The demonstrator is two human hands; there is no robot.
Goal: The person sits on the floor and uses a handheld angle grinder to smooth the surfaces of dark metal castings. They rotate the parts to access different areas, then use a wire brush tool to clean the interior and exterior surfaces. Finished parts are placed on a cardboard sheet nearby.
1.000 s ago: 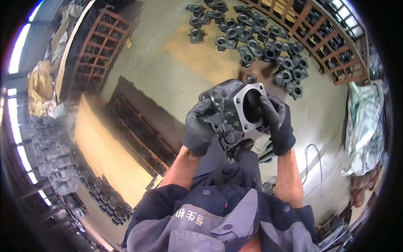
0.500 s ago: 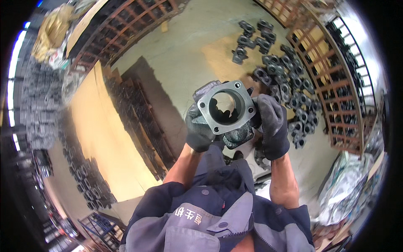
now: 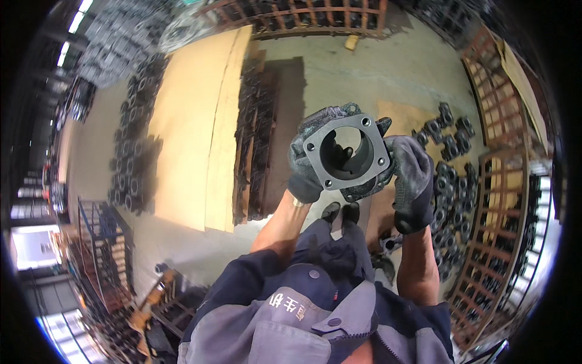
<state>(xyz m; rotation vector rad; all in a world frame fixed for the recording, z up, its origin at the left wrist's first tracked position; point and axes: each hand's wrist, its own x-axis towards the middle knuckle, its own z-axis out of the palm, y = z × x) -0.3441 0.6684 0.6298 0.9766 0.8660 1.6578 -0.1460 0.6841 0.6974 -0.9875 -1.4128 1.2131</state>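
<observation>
Held up in front of my body is a dark metal casting (image 3: pixel 312 159), a housing with a square machined flange, a hole at each corner and a wide round bore through the middle. My left hand (image 3: pixel 305 176), in a dark work glove, is closed round its left side. On the opposite side my gloved right hand (image 3: pixel 411 179) grips the edge; its fingertips are partly hidden behind the casting. A few gloved fingertips show through the bore. The flange face is turned up toward me.
To the left, a stack topped with tan board (image 3: pixel 194 127) has dark castings along its side. Similar castings (image 3: pixel 451 194) lie on the floor at right, beside a rusty metal cage (image 3: pixel 494 230). Another cage (image 3: pixel 303 18) stands at the far side. My shoes (image 3: pixel 341 211) show below.
My view has swung left, so the board stack sits nearer the middle and the floor castings farther right. Both hands still hold the casting, slightly to the right in the picture.
</observation>
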